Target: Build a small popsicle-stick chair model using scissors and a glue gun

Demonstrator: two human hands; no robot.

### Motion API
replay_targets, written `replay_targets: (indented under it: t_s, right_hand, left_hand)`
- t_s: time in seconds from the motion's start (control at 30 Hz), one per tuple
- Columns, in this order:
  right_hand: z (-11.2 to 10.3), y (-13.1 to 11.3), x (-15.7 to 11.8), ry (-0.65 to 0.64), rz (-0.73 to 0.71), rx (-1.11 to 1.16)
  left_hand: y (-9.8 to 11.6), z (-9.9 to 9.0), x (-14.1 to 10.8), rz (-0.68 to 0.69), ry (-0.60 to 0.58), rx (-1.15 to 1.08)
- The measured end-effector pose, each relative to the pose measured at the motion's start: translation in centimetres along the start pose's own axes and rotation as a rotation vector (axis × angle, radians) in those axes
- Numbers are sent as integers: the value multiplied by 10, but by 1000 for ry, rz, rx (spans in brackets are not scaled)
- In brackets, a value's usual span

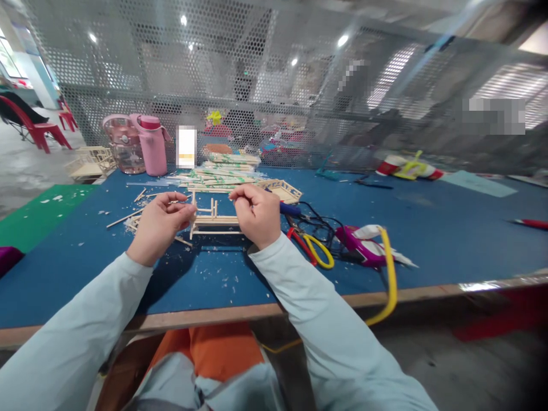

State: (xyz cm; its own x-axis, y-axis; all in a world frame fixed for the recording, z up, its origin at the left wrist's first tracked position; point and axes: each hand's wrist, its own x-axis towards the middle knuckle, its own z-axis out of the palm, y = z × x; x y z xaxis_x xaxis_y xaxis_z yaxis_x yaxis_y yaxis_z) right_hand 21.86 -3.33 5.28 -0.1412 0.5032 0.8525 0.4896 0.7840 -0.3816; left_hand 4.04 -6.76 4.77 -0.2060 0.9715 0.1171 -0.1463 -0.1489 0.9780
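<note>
A small frame of thin wooden sticks (216, 221) stands on the blue tabletop between my hands, with short uprights on it. My left hand (160, 222) is at its left end, thumb and fingertips pinched together by an upright stick. At the right end, my right hand (259, 214) is closed, its fingers curled and thumb against the index finger; what it holds, if anything, is too small to name. The right hand hides part of the frame's right end. Behind it lies another wooden stick piece (285, 191).
Wrapped stick bundles (222, 174) lie behind. Pink bottle (153, 148) and clear bottle (127, 148) stand at back left. Right of my hand are yellow-and-red-handled scissors (319, 251), black cables and a purple glue gun (368, 246) with a yellow strip. A mesh screen (149, 57) rises behind.
</note>
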Motion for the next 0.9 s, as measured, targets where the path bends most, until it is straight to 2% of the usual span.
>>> replay_targets:
  t_s: [0.23,0.33,0.43,0.5,0.57,0.7,0.8,0.9]
  right_hand:
    - [4,3,0,126,-23,-71]
    - [4,5,0,134,-1,-95]
    - [5,7,0,120,22,-73]
    - [5,7,0,120,28,-71]
    - [5,7,1,122,32,-74]
    - [5,7,1,126,25,-61]
    - [5,6,0,121,-7,-59]
    - [5,3,0,110,-16,-64]
  left_hand:
    - [0,0,-1,-1,19,13]
    - [-1,-2,0,11,44,35]
    - [4,-2,7,105,81,128]
    - [9,-1,15,196,24,237]
    - [12,-1,24,237,-105,312]
    - [8,-6,35,194,-313,371]
    - [0,-11,36,158,-384,399]
    - [-6,-14,34,153,-406,362]
